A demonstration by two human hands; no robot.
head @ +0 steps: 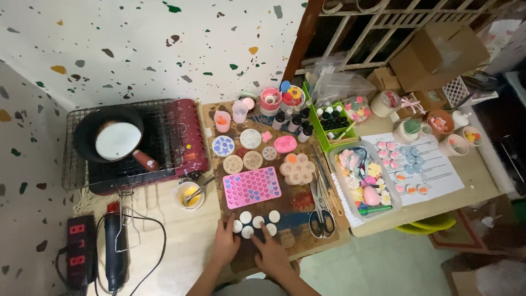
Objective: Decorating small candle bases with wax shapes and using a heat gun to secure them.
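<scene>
Both hands rest at the near edge of a brown work board [219,121]. My left hand [226,245] lies flat, fingertips touching a cluster of small white round discs [256,221]. To its right, my right hand [270,250] also reaches the discs with spread fingers. Neither hand grips anything. Just beyond the discs lies a pink silicone mould [251,187] with many small heart cavities. Several round moulds [243,155] and a flower-shaped mould [297,168] sit farther up the board.
A red portable stove [186,137] with a black pan [87,134] stands at left. A heat gun [114,246] and power strip [75,249] lie near left. Scissors [321,211], a grey tray [337,148] of decorations, a green basket [318,129] and small pots sit at right.
</scene>
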